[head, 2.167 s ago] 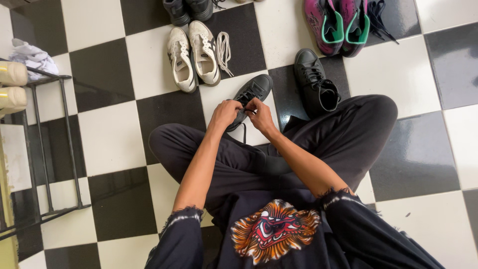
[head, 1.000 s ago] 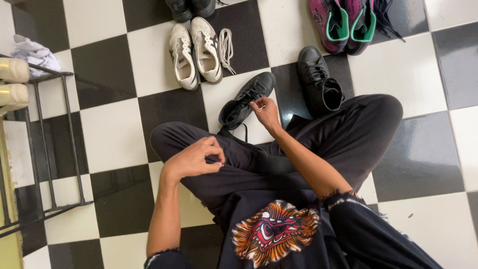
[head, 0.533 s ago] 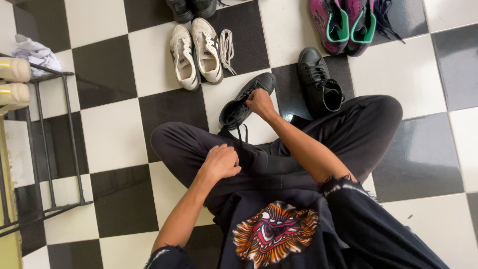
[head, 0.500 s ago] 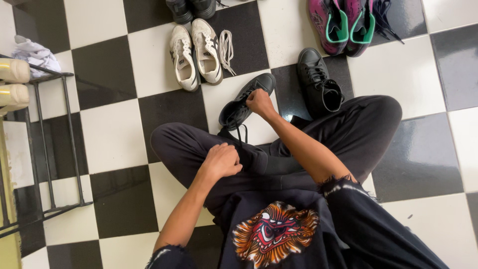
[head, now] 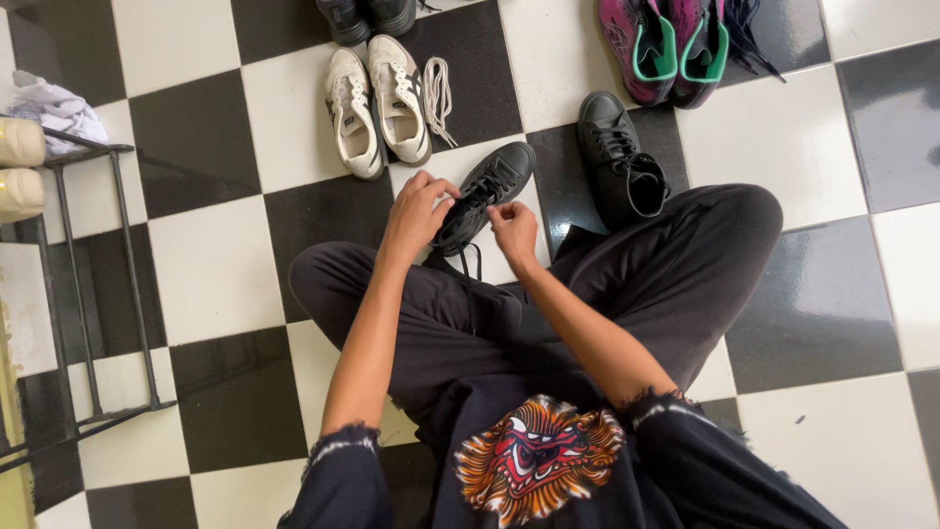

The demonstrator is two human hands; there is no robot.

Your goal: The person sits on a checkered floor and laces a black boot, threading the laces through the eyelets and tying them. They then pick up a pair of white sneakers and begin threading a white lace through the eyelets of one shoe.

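Person sits cross-legged on a black-and-white checkered floor (head: 211,264), seen from above. Both hands are on one black sneaker (head: 485,196) that lies on the floor just in front of the crossed legs, straddling a white and a black tile, toe pointing up-right in the frame.

Left hand (head: 416,211) has fingers curled in a narrow pinch at the sneaker's lace area, near the ankle opening. Right hand (head: 514,227) also pinches narrow, fingertips at the sneaker's near side, touching it; looks like it holds a lace, but the exact strand is too small to tell. A black lace (head: 473,261) hangs loose from the sneaker toward the legs.

Second black sneaker (head: 619,159) stands just right of the first, on a black tile, laces loose, touching the person's knee area. Pair of white sneakers (head: 377,103) with dark stripes sits side by side above-left of the hands, white laces spilled to their right. Pair of magenta sneakers with green lining (head: 676,44) is at top right, well apart. Dark shoes (head: 367,15) are partly cut off at the top edge.

Metal shoe rack (head: 93,284) stands at left, with cream shoes (head: 20,167) on it and a crumpled white cloth (head: 59,103) behind. Person wears black trousers and a black top with a red-orange print.
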